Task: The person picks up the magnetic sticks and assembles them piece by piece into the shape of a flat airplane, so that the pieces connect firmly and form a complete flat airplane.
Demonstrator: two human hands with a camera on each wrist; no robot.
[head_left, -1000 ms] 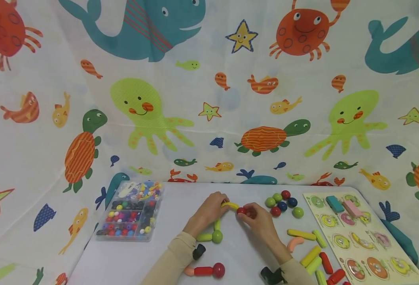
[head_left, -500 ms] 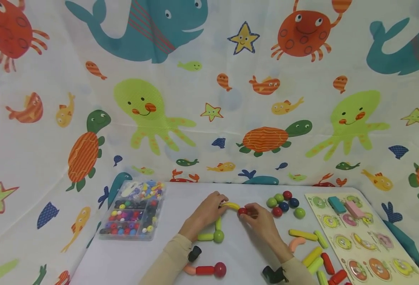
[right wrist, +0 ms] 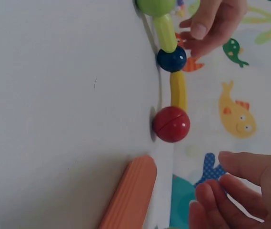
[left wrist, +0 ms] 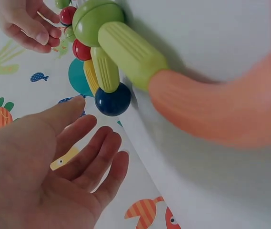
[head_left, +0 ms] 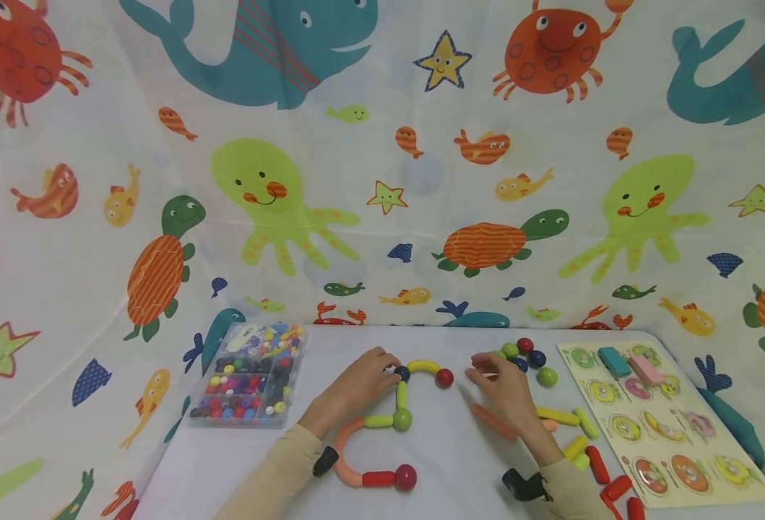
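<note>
You get bright, even, soft light with faint shadows; the head view bows at its edges, and both wrist views blur up close.

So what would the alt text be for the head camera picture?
Two hands rest open on a white table beside a chain of colourful toy rods and balls: left hand by a dark blue ball, right hand near loose balls.
</note>
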